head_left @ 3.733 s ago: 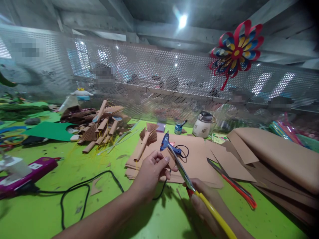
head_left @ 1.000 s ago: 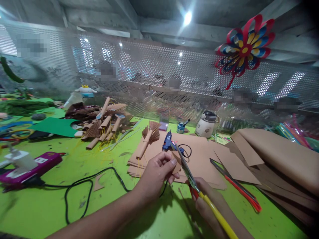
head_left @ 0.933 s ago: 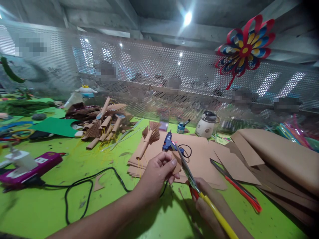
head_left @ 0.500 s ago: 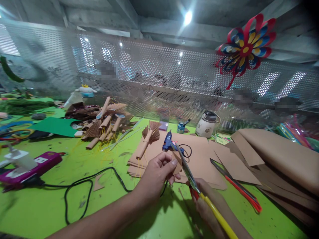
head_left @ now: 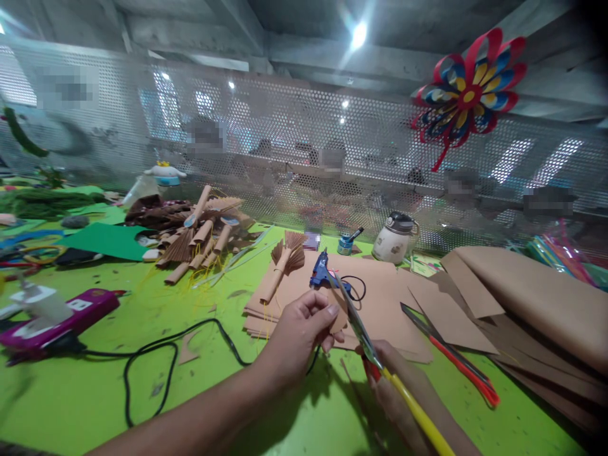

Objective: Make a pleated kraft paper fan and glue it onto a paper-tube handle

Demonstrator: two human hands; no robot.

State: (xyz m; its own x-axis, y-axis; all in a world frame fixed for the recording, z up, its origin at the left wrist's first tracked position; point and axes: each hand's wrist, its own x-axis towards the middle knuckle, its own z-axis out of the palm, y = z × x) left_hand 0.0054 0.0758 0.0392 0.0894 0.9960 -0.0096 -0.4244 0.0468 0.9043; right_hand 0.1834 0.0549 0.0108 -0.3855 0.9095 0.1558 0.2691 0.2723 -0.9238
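Between the thumb and fingers of my left hand [head_left: 304, 326] is a small piece of brown paper [head_left: 337, 310]. My right hand [head_left: 394, 386] is closed round a pair of scissors [head_left: 368, 345] with yellow and red on the handles. The blades point up and away, right beside the paper's edge. Just beyond my hands, a blue glue gun [head_left: 323, 269] lies on a stack of brown paper sheets [head_left: 380, 291]. A rolled paper piece with pleated fans [head_left: 278, 272] rests on the stack's left side.
A red utility knife [head_left: 456, 361] lies right of the stack, near a large brown paper roll [head_left: 536, 291]. A purple power strip [head_left: 90, 313] and its black cable [head_left: 180, 339] lie at left. Rolled paper pieces [head_left: 204, 237] are heaped behind. A bottle [head_left: 392, 239] stands at the back.
Almost nothing differs. Both hands keep their places, and the paper piece has turned slightly beside the scissor blades.
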